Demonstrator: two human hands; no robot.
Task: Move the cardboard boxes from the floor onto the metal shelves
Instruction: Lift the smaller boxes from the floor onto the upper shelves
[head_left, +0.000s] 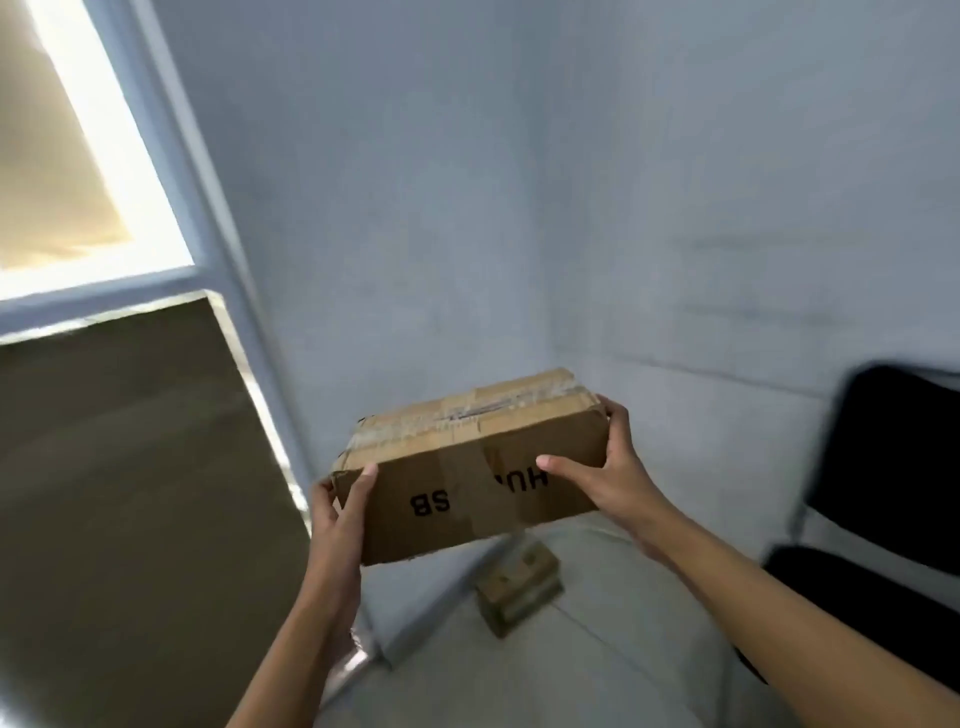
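I hold a taped brown cardboard box (467, 467) up in the air in front of a pale wall corner. My left hand (340, 512) grips its near left corner, thumb on the front face. My right hand (605, 470) grips its right end, thumb on the front and fingers round the far edge. Black letters on the front face read upside down. Below it, a smaller cardboard box (519, 584) lies on the light floor near the corner. On the left stands the metal shelf unit, its pale upright post (208, 208) and a crossbar (98, 299) in view.
Large brown cardboard surfaces (119, 493) fill the shelf bays at the left. A black chair (883, 493) stands at the right against the wall. Light floor (597, 665) stretches between the chair and the shelf post.
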